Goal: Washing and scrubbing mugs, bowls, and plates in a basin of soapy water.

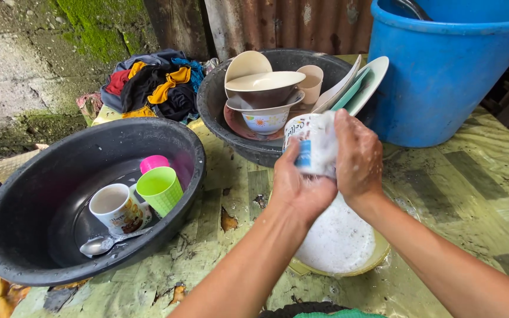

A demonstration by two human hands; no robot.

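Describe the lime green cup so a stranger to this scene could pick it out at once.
Find the big black basin at the left of the table. Inside it, a lime green cup stands upright between a white printed mug and a pink cup. It is the only green cup there.

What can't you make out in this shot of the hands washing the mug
Head view only:
- Mug: most of its body is hidden by the left hand, right hand and foam.
- Yellow bowl: contents hidden under suds and both arms.
- Blue bucket: top cut off by the frame edge, inside unseen.
- Spoon: partly behind the black basin's rim.
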